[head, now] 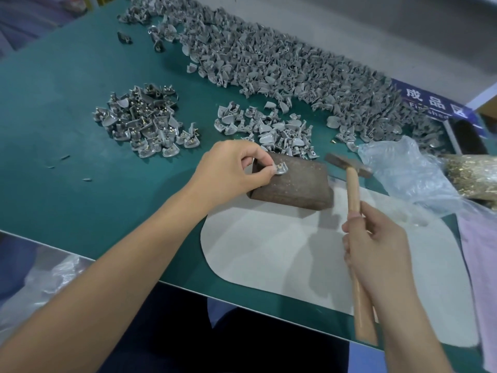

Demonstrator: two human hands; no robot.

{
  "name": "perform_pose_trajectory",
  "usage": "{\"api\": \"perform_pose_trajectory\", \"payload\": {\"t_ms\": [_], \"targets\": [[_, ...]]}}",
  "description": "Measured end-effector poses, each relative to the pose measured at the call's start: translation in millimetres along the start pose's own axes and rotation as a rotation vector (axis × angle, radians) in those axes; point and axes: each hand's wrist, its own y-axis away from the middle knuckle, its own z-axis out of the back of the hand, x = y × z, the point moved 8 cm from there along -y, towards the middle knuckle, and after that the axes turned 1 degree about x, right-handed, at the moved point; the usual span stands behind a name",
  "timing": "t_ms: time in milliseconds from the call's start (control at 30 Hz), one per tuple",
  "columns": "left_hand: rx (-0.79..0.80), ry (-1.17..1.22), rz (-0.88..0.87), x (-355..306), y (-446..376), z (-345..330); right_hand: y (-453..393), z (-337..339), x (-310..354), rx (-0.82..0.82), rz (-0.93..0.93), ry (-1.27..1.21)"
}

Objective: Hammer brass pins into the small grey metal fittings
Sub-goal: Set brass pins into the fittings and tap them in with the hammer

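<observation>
On the block (291,184), your left hand (231,168) pinches a fitting (361,169). Your right hand (376,246) grips the hammer (352,192), raised just beside it.

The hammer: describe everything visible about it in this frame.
The hammer has a dark, flat-faced metal head on a pale wooden handle. The right hand grips the handle about midway, its butt end reaching past the wrist toward the table edge. The head hangs tilted above the green mat, just right of the brown metal block, touching neither as far as shows.
</observation>
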Motion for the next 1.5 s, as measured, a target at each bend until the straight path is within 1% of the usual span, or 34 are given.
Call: {"api": "perform_pose_trajectory", "payload": {"t_ms": [67,167,200,233,267,300,333,400,433,500,567,667,733,767,833,900,967,1033,1133,1333,1367,1400,1467,1500], "targets": [[-0.029,-0.024,-0.017,-2.2,0.3,1.0,-7.6,-1.8,-10.0,0.025,0.008,0.138],[-0.063,-0.016,-0.019,-3.3,1.1,2.1,-12.7,-1.1,-7.6,0.053,0.014,0.258],[-0.069,-0.015,-0.02,-3.6,1.0,2.1,-14.8,0.6,-4.9,0.04,0.007,0.35],[-0.075,-0.017,-0.02,-3.9,1.2,2.6,-17.3,2.8,0.8,0.006,0.012,0.459],[-0.085,-0.022,-0.023,-4.4,1.7,3.8,-20.1,4.7,10.7,-0.046,0.039,0.516],[-0.097,-0.032,-0.027,-5.0,2.0,5.3,-22.4,3.5,24.2,-0.09,0.097,0.478],[-0.114,-0.047,-0.033,-5.5,2.3,7.4,-23.2,-1.6,40.7,-0.107,0.182,0.38],[-0.163,-0.097,-0.033,-3.5,1.6,15.4,-21.6,-21.7,74.5,-0.074,0.348,0.208],[-0.201,-0.126,-0.024,-0.7,1.3,22.6,-20.9,-34.0,87.8,-0.047,0.414,0.188],[-0.3,-0.193,0.006,7.2,2.6,43.3,-21.9,-57.7,108.6,-0.008,0.521,0.221],[-0.37,-0.279,0.042,18.9,5.8,64.8,-28.8,-78.1,120.9,0.027,0.579,0.261],[-0.416,-0.431,0.148,39.3,13.7,90.2,-39.6,-107.4,132.7,0.102,0.671,0.277],[-0.435,-0.502,0.218,50.3,18.8,99.9,-44.0,-124.0,134.5,0.148,0.708,0.337],[-0.435,-0.522,0.249,53.7,20.6,101.9,-44.9,-128.2,134.0,0.155,0.721,0.353],[-0.415,-0.535,0.276,55.0,22.3,101.3,-45.7,-126.7,132.1,0.141,0.73,0.304],[-0.365,-0.49,0.21,49.7,23.6,94.3,-46.1,-120.6,129.3,0.132,0.729,0.233],[-0.255,-0.445,0.089,39.8,25.6,80.8,-44.6,-117.8,129.3,0.132,0.747,0.201],[-0.151,-0.475,0.03,33.9,29.4,69.4,-44.0,-118.3,129.6,0.132,0.755,0.194],[-0.108,-0.542,0.009,33.3,32.6,65.7,-44.4,-119.8,128.9,0.14,0.745,0.195],[-0.026,-0.6,-0.005,34.8,28.6,61.9,-44.5,-118.4,128.7,0.144,0.749,0.17],[-0.034,-0.553,-0.002,32.6,26.6,60.5,-44.0,-117.4,129.3,0.139,0.758,0.153],[-0.073,-0.436,0.003,27.2,24.4,60.2,-42.8,-116.0,130.3,0.134,0.775,0.127],[-0.176,-0.104,0.009,12.7,18.4,58.1,-38.5,-113.2,134.5,0.144,0.83,0.063],[-0.198,0.009,0.01,5.0,13.9,54.3,-36.5,-112.3,136.4,0.163,0.862,0.033]]}}
